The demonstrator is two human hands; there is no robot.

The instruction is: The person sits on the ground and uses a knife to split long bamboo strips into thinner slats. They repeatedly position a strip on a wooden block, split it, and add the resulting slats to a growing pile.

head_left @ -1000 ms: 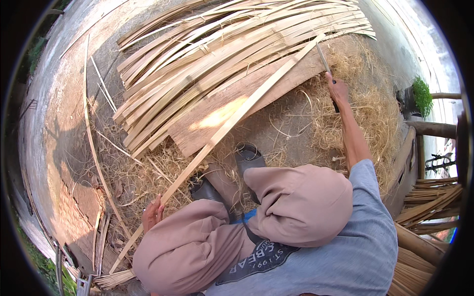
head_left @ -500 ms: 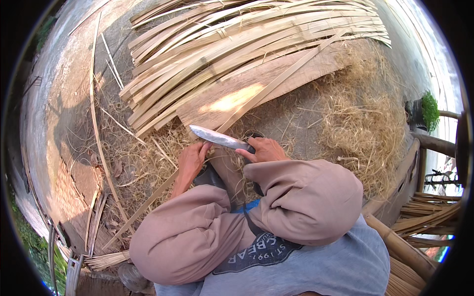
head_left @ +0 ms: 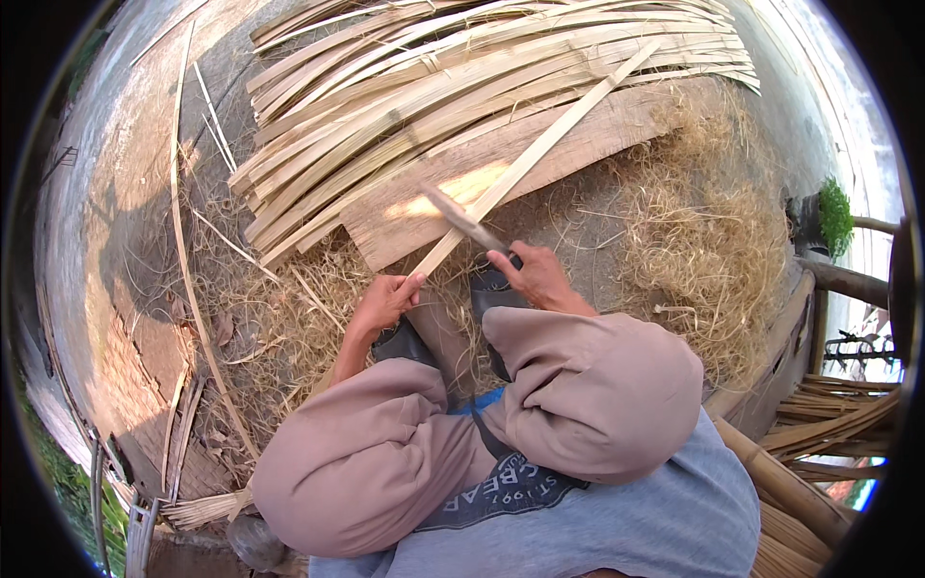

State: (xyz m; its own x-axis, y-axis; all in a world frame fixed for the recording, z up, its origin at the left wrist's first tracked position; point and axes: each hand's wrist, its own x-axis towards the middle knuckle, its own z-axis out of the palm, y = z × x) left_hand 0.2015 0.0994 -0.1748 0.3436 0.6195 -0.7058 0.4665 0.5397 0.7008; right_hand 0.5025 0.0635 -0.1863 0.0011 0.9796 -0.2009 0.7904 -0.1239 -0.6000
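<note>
A long pale bamboo strip (head_left: 554, 133) runs from my left hand (head_left: 387, 297) up and to the right, across a wooden board (head_left: 617, 135). My left thumb and fingers pinch it near its lower part, and more of it passes back under my left forearm. My right hand (head_left: 541, 279) is closed round the dark handle of a knife (head_left: 449, 210). The blade, slightly smeared by motion, points up and left and crosses over the strip just beyond my left hand. Whether its edge touches the strip I cannot tell.
Many split bamboo strips (head_left: 385, 120) lie side by side beyond the board. Curly shavings (head_left: 708, 241) heap at the right and spread around my dark boots (head_left: 409, 342). Loose strips lie on the left. A bamboo rail (head_left: 785, 482) and a green plant (head_left: 835, 217) stand at the right.
My right hand has moved right and slightly away, swinging the knife out over the strip. The strip has turned and shows a paler face. My left hand has shifted slightly right.
</note>
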